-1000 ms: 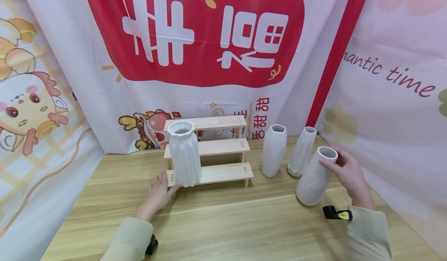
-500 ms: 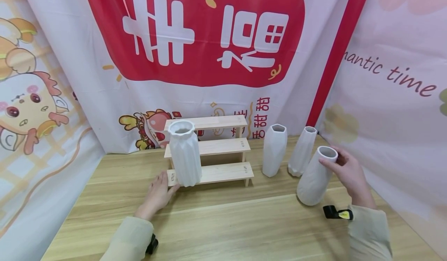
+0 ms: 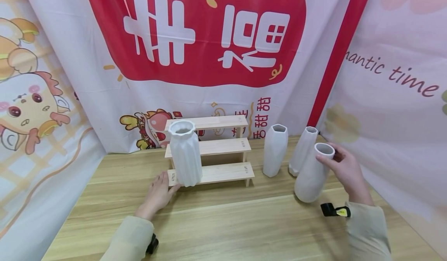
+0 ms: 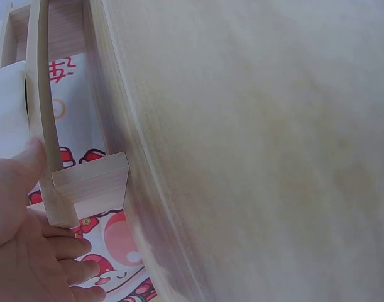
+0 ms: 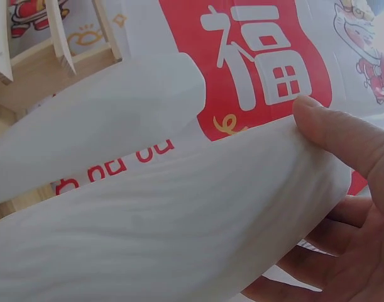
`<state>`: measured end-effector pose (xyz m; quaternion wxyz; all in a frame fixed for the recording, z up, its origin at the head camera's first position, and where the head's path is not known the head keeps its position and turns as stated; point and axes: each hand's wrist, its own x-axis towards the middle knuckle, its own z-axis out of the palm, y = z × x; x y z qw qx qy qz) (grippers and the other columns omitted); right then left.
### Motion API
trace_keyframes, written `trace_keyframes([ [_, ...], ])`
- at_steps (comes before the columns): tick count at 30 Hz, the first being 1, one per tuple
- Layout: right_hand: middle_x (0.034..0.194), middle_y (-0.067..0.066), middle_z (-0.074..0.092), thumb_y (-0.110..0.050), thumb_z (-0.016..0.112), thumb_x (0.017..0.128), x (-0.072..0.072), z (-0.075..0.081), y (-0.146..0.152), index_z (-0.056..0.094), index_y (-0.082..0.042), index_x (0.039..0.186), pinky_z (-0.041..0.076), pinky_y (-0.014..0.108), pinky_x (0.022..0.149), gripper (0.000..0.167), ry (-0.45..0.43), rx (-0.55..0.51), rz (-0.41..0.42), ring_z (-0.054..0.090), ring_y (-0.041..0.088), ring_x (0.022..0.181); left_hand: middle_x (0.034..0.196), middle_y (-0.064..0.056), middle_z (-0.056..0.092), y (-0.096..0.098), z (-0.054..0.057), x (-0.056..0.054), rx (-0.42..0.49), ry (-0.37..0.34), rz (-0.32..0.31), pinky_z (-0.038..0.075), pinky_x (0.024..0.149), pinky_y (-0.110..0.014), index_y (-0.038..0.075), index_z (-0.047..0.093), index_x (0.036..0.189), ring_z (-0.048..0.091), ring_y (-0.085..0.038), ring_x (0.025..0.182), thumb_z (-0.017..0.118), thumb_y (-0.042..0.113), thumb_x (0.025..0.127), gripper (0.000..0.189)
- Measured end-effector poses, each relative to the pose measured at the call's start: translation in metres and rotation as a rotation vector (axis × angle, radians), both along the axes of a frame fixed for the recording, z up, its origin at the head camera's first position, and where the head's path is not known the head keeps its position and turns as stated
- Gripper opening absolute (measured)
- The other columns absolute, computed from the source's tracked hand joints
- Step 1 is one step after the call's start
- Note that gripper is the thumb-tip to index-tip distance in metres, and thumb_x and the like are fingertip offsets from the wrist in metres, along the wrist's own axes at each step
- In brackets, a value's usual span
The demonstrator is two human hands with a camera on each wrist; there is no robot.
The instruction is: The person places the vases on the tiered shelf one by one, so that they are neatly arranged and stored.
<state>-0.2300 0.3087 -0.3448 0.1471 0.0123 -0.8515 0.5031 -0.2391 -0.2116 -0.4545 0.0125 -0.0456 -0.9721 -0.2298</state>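
My right hand (image 3: 348, 172) grips a tall white vase (image 3: 310, 179) near its round mouth, thumb on the near side and fingers around the far side. The vase leans, its mouth to the right. In the right wrist view, its rippled wall (image 5: 179, 220) fills the lower part. At the left end of a three-tier wooden display stand (image 3: 223, 173), my left hand (image 3: 157, 194) holds the lowest board's corner. The left wrist view has the thumb (image 4: 33, 157) on the board's front edge, with the other fingers past its end. A fluted white vase (image 3: 186, 160) stands upright on that board.
Right of the stand, a faceted white vase (image 3: 275, 150) and a narrow-necked white vase (image 3: 303, 152) stand on the wooden table (image 3: 223, 230). A printed cloth (image 3: 195, 74) hangs close behind the stand, and another cloth (image 3: 394, 129) borders the right side.
My right hand has shifted the tall white vase slightly left and upward in the head view. The left hand and the stand hold their place.
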Motion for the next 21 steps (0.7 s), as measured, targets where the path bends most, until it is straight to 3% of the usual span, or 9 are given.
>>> trace_keyframes([
  [12,0.127,0.019,0.048,-0.038,0.067,0.083,-0.002,0.021,-0.020,0.040,-0.001,0.138,0.044,0.014,0.076,0.071,-0.031,0.052,0.014,0.049,0.020,0.104,0.140,-0.040,0.013,-0.001,-0.001,-0.001,0.011,0.001,-0.007,0.008,0.103,-0.060,-0.020,0.008,0.136,0.011,-0.053,0.128,0.045,0.036,0.097,0.078],
  [21,0.123,0.017,0.052,-0.034,0.069,0.083,-0.007,0.029,-0.036,0.046,-0.001,0.133,0.045,0.013,0.075,0.065,0.024,0.037,0.063,0.051,0.011,0.099,0.139,-0.040,0.013,-0.001,-0.001,-0.001,0.005,0.004,-0.005,0.010,0.103,-0.060,-0.021,0.008,0.136,0.011,-0.053,0.128,0.044,0.036,0.097,0.077],
])
